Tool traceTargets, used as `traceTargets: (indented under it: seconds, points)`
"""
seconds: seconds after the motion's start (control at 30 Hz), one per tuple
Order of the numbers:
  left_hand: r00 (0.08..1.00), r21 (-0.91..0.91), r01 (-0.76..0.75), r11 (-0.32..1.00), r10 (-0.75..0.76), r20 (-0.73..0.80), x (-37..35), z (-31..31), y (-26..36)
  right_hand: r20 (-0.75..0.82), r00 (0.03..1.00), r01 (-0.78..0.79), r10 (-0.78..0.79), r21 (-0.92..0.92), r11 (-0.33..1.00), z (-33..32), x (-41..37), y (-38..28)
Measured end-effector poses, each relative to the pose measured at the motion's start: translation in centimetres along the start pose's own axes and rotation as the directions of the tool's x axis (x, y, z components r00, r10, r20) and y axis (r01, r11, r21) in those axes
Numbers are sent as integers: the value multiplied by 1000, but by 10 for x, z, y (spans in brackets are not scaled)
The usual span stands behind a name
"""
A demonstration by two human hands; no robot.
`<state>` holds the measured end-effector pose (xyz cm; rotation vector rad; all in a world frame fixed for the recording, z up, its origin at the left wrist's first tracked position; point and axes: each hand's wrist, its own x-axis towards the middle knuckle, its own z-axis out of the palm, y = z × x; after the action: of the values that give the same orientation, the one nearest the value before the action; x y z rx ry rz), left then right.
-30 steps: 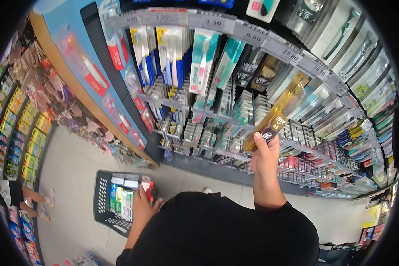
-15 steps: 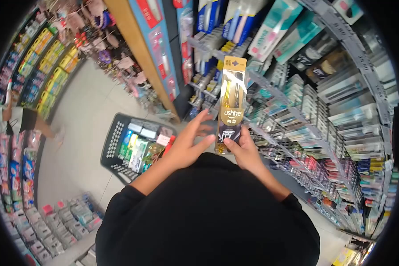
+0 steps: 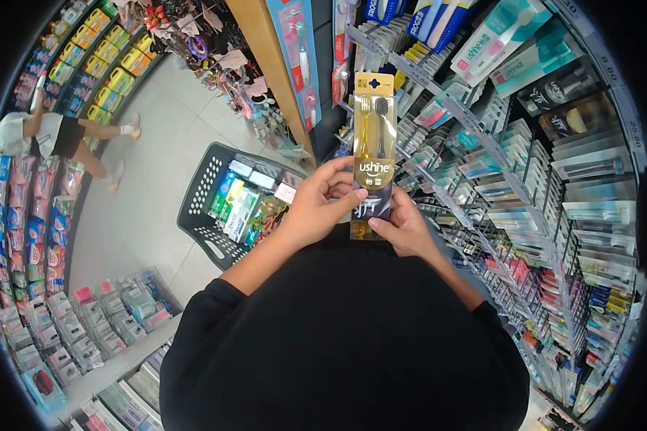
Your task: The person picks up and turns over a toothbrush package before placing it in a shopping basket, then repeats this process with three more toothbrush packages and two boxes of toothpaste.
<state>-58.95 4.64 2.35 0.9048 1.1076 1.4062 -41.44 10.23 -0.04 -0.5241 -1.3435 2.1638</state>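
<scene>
Upright in front of my chest is a clear toothbrush pack [image 3: 374, 147] with a gold top and a dark lower label reading "ushine". Two brushes show through its window, one yellow and one dark. My left hand [image 3: 328, 202] grips its left edge, thumb across the front. On the lower right side, my right hand [image 3: 402, 225] holds the same pack with its thumb on the front. The fingers behind the pack are partly hidden. Left of my hands, a dark shopping basket [image 3: 194, 208] holds several boxes and packets.
Toothbrush racks [image 3: 510, 187] with price strips rise close on my right. A wooden post [image 3: 277, 68] stands ahead, beside hanging hair accessories [image 3: 230, 79]. At the far left a person [image 3: 68, 136] walks along the aisle floor [image 3: 158, 122]. Boxed goods [image 3: 72, 330] fill the lower left shelf.
My left hand, open and apart from the pack before, has closed on its left edge. The view has shifted, and the person at the left has stepped along.
</scene>
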Motion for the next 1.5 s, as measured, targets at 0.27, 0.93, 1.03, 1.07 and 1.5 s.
traceTargets:
  seconds: [0.27, 0.93, 1.03, 1.07, 1.5]
  points:
    - [1000, -8, -6, 1000, 6, -28, -1, 3, -2, -47, 988, 121, -148, -360, 925, -2, 4, 5]
    - [992, -651, 102, 752, -28, 123, -1, 4, 4, 590, 692, 639, -416, -769, -27, -2, 12, -16]
    - [996, -629, 71, 774, -25, 81, -1, 4, 2, 551, 733, 613, -398, -789, 37, -3, 10, -13]
    - [998, -618, 57, 784, -24, 62, -1, 3, 0, 550, 736, 616, -394, -786, 53, -3, 10, -12]
    - [960, 58, -246, 967, 252, -126, -10, 5, -14, 162, 986, 115, -49, -432, 895, -9, 2, 14]
